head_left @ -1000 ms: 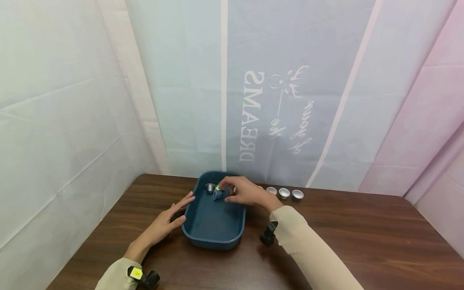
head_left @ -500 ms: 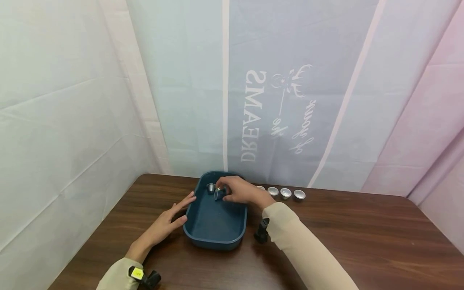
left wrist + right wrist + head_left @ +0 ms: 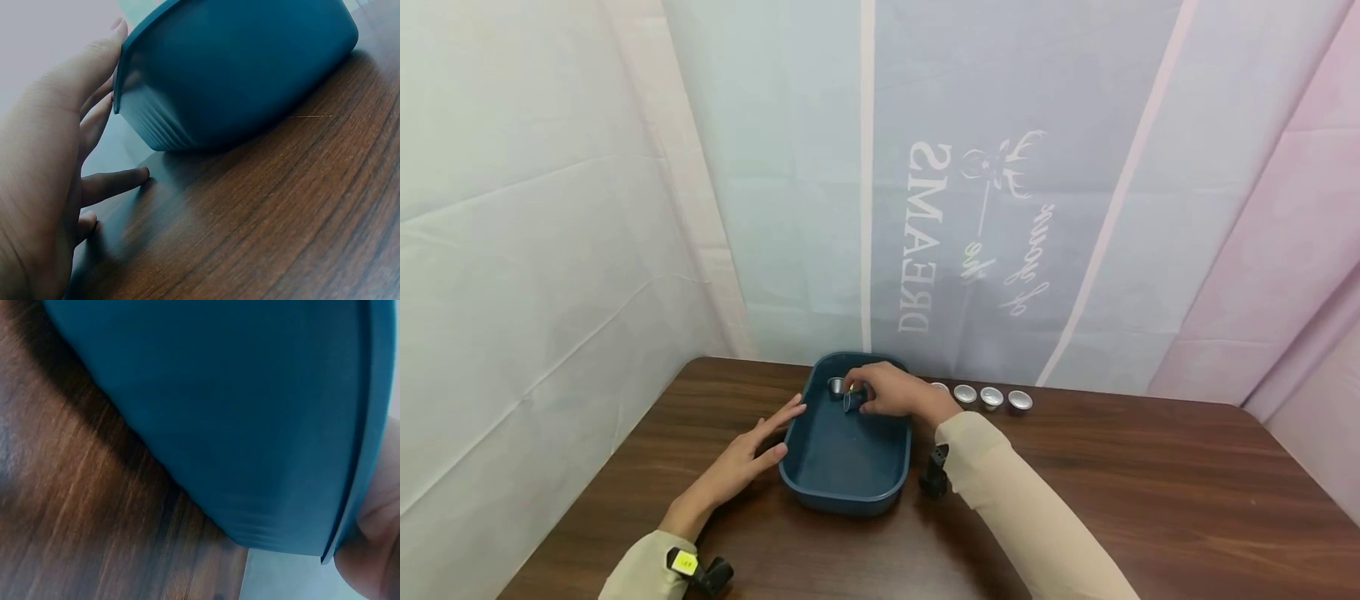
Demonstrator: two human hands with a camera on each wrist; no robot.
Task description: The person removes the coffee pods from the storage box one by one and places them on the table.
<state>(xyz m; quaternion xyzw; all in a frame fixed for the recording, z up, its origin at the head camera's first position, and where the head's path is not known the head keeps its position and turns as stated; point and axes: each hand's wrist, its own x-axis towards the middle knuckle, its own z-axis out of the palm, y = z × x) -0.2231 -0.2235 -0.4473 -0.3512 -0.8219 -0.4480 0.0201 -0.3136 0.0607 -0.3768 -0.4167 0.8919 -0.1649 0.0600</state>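
A dark blue plastic bin [image 3: 844,503] stands on the table. Inside its far half, my right hand [image 3: 897,392] reaches down with thumb and fingers curled round a dark blue coffee capsule [image 3: 852,403] that lies on its side. A silver capsule [image 3: 836,387] sits just left of those fingers, by the bin's left wall. The right fingers partly cover the far right of the bin. My left hand [image 3: 737,467] rests its fingertips at the bin's left rim, fingers extended; the left wrist view shows the hand [image 3: 44,156] beside the bin's outer wall [image 3: 237,75].
Several coffee capsules [image 3: 991,398] with silver lids stand in a row right of the bin, near the far table edge. The leftmost is partly hidden behind my right hand. A printed curtain [image 3: 790,208] hangs close behind the brown wooden table [image 3: 1120,475].
My right hand has moved slightly left and its fingers have closed in round the blue capsule. A pale green capsule seen behind it earlier is now mostly covered. The left hand stays at the rim.
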